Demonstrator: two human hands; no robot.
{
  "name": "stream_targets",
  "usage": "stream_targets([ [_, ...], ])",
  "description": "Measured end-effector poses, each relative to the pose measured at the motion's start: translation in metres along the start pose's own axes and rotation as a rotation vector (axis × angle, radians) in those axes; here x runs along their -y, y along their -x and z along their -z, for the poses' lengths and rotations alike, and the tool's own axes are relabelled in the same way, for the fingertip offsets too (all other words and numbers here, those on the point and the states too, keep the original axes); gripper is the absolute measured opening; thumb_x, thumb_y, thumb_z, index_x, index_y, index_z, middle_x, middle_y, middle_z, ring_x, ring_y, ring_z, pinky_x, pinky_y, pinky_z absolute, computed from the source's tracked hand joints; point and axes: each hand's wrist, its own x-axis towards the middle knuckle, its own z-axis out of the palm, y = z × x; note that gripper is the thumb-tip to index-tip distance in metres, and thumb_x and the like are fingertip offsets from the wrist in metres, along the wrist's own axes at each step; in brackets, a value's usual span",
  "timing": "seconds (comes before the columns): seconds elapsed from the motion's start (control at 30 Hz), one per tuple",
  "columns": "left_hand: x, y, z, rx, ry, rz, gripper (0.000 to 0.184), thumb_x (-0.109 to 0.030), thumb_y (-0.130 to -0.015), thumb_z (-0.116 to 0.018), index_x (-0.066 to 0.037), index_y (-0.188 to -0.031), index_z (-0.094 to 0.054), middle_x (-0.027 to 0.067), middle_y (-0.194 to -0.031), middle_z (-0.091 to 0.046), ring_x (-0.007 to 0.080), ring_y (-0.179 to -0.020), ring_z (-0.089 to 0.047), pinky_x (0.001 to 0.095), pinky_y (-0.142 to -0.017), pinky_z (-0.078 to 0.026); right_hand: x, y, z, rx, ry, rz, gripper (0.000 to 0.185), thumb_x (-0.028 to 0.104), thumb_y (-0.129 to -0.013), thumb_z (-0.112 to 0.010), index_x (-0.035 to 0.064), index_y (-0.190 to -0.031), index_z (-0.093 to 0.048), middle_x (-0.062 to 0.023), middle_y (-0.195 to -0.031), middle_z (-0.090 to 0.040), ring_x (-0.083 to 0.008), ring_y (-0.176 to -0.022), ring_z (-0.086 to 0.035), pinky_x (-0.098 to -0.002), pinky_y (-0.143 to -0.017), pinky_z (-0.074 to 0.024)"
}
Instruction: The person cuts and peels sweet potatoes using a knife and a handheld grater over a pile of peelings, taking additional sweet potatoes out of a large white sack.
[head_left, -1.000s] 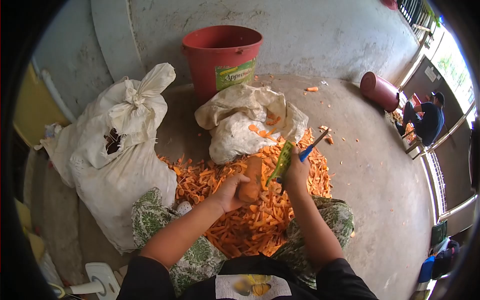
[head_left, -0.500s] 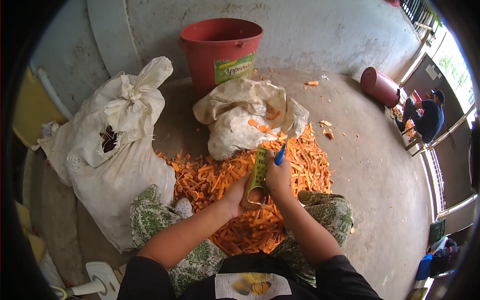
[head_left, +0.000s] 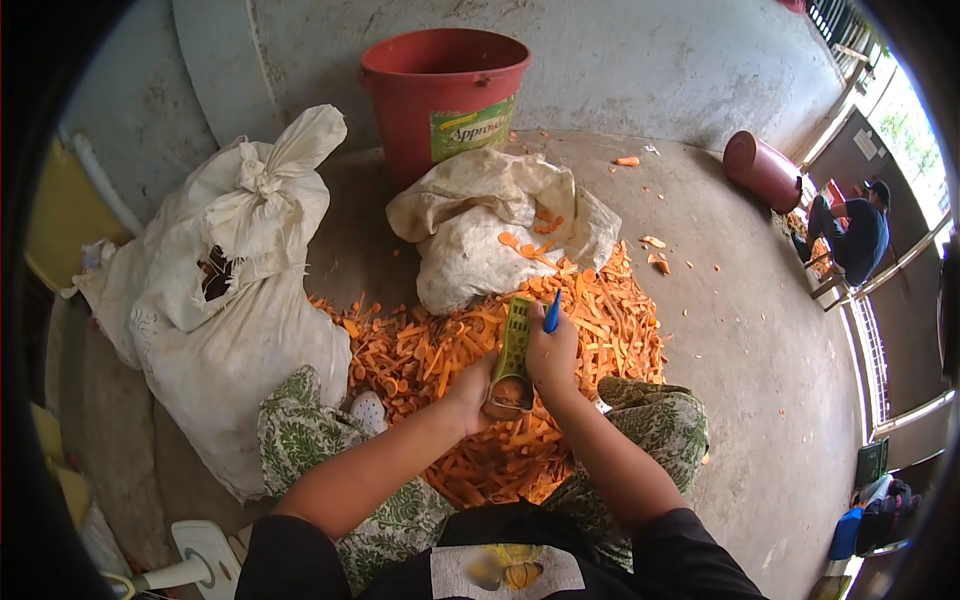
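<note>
My left hand [head_left: 470, 395] is closed round a brown-skinned root [head_left: 508, 393] that looks like a sweet potato. Against that root stands a green perforated slicer [head_left: 515, 340], with a rounded lower end over the root. My right hand [head_left: 551, 355] is closed at the slicer's right side, and a blue handle [head_left: 552, 312] sticks up out of its fist. How the blue handle meets the slicer is hidden by the fingers. Below both hands lies a wide pile of orange strips and slices [head_left: 600, 340], spread between my legs.
A tied white sack [head_left: 235, 340] with a torn hole stands at the left. Ahead are a slumped white sack [head_left: 465, 250] and a red tub [head_left: 405, 120]. To the far right, a seated person [head_left: 862, 235] is near a tipped red barrel [head_left: 755, 170]. Orange scraps dot the concrete floor.
My right hand has shifted slightly left and down, and the blue handle stands more upright. The slicer now faces me more, showing the root through its lower end.
</note>
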Motion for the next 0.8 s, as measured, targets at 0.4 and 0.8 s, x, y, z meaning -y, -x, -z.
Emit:
stream_targets([
  [0.4,0.002,0.02,0.002,0.173,-0.359,0.101,0.042,-0.04,-0.094,-0.028,-0.004,-0.104,-0.049,0.0081,-0.082,-0.057,0.0152,-0.07,-0.059,0.0296,-0.059,-0.051,-0.059,-0.098,0.054,-0.514,-0.035,-0.021,0.033,0.026,-0.089,-0.049,-0.0012,-0.072,-0.056,-0.0022,-0.052,-0.047,-0.0114,-0.047,-0.042,-0.0307,-0.045,-0.0335],
  [0.8,-0.011,0.009,0.008,0.114,-0.045,0.063,0.043,-0.044,-0.091,-0.03,-0.008,-0.102,-0.051,0.0094,-0.082,-0.06,0.0222,-0.068,-0.06,0.0348,-0.05,-0.049,0.02,0.012,0.002,0.013,-0.122,0.125,0.029,0.025,-0.09,-0.048,-0.001,-0.079,-0.051,-0.0041,-0.058,-0.049,-0.0115,-0.052,-0.047,-0.0285,-0.05,-0.0404],
])
